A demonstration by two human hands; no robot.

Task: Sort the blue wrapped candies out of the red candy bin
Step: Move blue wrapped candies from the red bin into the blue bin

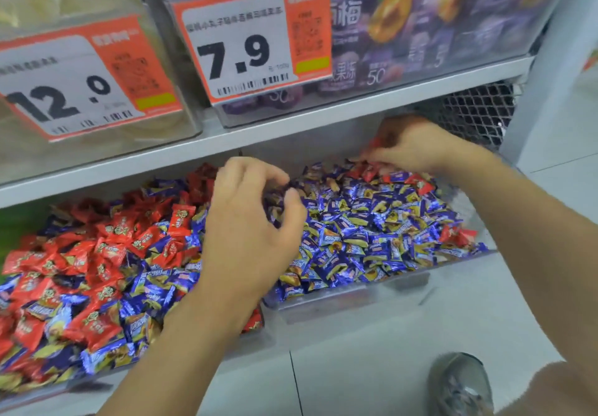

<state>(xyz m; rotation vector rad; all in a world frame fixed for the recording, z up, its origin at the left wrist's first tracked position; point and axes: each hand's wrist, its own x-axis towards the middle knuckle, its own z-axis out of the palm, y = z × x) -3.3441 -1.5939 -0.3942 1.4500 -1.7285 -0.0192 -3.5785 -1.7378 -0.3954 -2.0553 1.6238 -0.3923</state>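
1. Where the floor tiles [372, 380] fill the bottom of the view, a grey shoe [459, 386] stands at the lower right, with both bare forearms reaching forward over it toward the shelves.
2. Nearest on the lower shelf sits the left bin [42, 398], a clear tray heaped mostly with red candies [103, 254]; many blue wrapped candies [152, 289] lie mixed among them, thickest toward its front and right side.
3. Just beside it on the right is the right bin [349, 299], also clear, filled almost wholly with blue candies [372, 221]; a few red ones show at its back and at its right edge.
4. Over the boundary between the two bins hovers the left hand [252, 218], its fingers curled with thumb and fingertips close together above the blue pile. Whether it pinches a candy I cannot tell, as the spot is blurred.
5. Farther back, at the rear of the right bin, the right hand [411, 147] has its fingers bent down and gathered round a red wrapper [375, 143] that shows at its fingertips.
6. Above runs the white upper shelf [291, 124], carrying clear boxes with orange price tags: one reading 12.0 [74, 82] at left, one reading 7.9 [246, 46] in the middle, and purple packets [420, 21] behind.
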